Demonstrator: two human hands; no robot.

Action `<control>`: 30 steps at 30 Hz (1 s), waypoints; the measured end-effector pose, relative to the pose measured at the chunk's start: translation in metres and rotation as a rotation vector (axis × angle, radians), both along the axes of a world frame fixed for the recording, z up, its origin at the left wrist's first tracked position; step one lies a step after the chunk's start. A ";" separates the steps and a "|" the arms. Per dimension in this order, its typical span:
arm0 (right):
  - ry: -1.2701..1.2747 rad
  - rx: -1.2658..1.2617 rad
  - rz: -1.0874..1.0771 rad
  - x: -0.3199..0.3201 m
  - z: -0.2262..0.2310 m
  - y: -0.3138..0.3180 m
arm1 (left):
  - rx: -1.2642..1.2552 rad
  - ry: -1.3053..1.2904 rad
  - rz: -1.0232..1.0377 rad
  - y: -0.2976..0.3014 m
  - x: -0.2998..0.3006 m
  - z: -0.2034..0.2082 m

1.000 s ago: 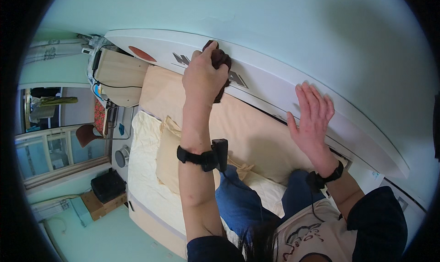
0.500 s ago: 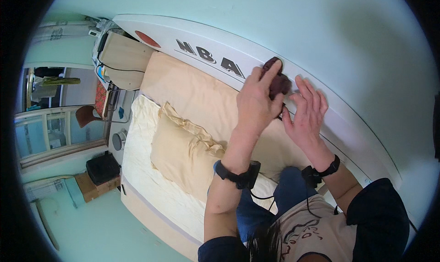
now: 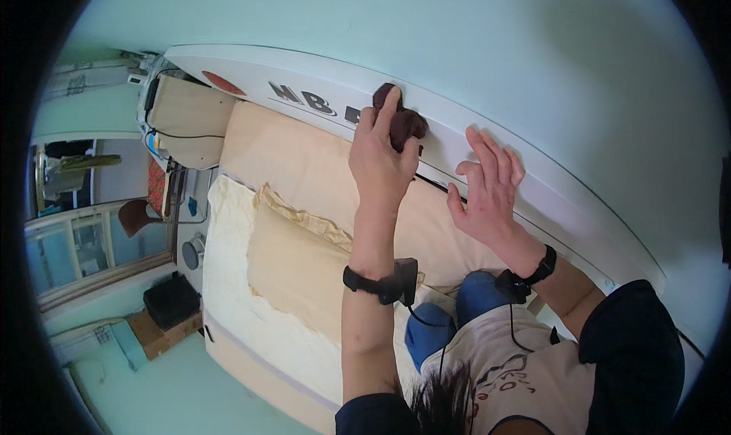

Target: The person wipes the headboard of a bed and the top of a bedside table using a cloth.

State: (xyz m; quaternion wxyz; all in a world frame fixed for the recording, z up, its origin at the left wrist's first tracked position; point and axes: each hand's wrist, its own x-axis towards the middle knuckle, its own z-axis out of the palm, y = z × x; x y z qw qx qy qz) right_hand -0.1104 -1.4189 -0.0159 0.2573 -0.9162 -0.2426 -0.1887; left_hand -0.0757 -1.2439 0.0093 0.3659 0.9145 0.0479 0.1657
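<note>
My left hand [image 3: 379, 161] presses a crumpled dark maroon cloth [image 3: 409, 129] against the white headboard [image 3: 449, 138]. Its index finger stretches over the cloth's upper part, near the board's top edge, and partly covers the dark lettering. Farther right, my right hand [image 3: 491, 188] has its fingers spread, with the tips at the headboard's face; nothing is in it. A dark cord or strip [image 3: 432, 181] runs between the two hands along the foot of the board. Black bands with small boxes sit round both wrists.
Below the headboard lies the bed with a peach sheet [image 3: 282, 142], a cream quilt [image 3: 228, 229] and a ruffled pillow [image 3: 293, 256]. A beige board [image 3: 186, 123] with cables stands at the bed's far left, near a brown chair [image 3: 137, 218]. A black box-shaped thing [image 3: 171, 302] is at left.
My left hand and the maroon cloth have moved left along the headboard, onto the lettering. My right hand has shifted slightly left and apart from the left one. The view has shifted a little.
</note>
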 end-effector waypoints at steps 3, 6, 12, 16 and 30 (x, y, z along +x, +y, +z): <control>-0.011 0.020 -0.047 -0.001 0.003 0.004 | -0.029 -0.012 -0.109 -0.012 -0.009 0.004; -0.019 0.038 -0.068 -0.001 0.005 0.006 | -0.015 -0.085 -0.127 -0.020 -0.011 -0.003; -0.120 0.058 -0.103 0.007 -0.004 0.017 | 0.008 -0.060 -0.163 -0.009 -0.005 -0.004; -0.191 0.062 -0.157 0.014 -0.012 0.015 | 0.009 -0.136 -0.205 -0.014 0.003 -0.008; -0.244 0.328 -0.160 -0.005 -0.026 0.016 | 0.049 -0.219 -0.253 -0.028 0.004 -0.032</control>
